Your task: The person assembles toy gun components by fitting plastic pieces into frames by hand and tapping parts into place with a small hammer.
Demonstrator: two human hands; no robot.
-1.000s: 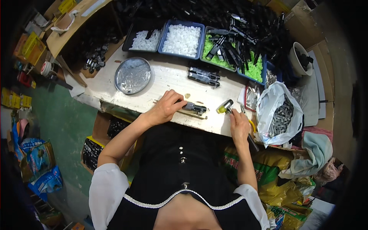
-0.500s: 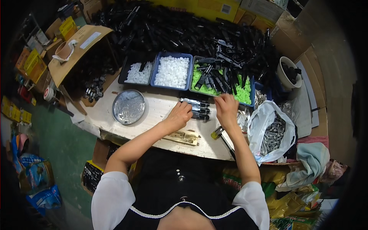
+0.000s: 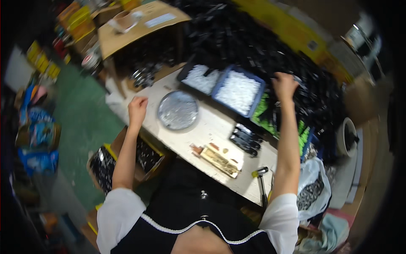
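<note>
My left hand (image 3: 138, 111) hovers past the table's left edge, beside a round metal dish (image 3: 178, 111). Its fingers are curled closed, and anything inside them is hidden. Far to the right, my right hand (image 3: 285, 86) is over the big heap of black parts (image 3: 237, 36), fingers closed; blur hides what they may hold. Between the arms, several black parts with shiny tops (image 3: 246, 139) lie side by side on the white table (image 3: 203, 139). Nearer to me rests a cream-coloured slotted block (image 3: 220, 162), with a small yellow-headed hammer (image 3: 260, 172) to its right.
Behind the dish stand a bin of translucent bits (image 3: 200, 79) and a blue bin of white pieces (image 3: 237, 92). Green pieces (image 3: 261, 113) show beyond. A cardboard box (image 3: 144, 25) holds metal parts. Right are a plastic bag of grey parts (image 3: 311, 190) and a white bucket (image 3: 347, 137).
My view has swung, shifting the table rightward in the picture. Both hands have left the row of black parts: the left went out leftward, the right reached back to the heap.
</note>
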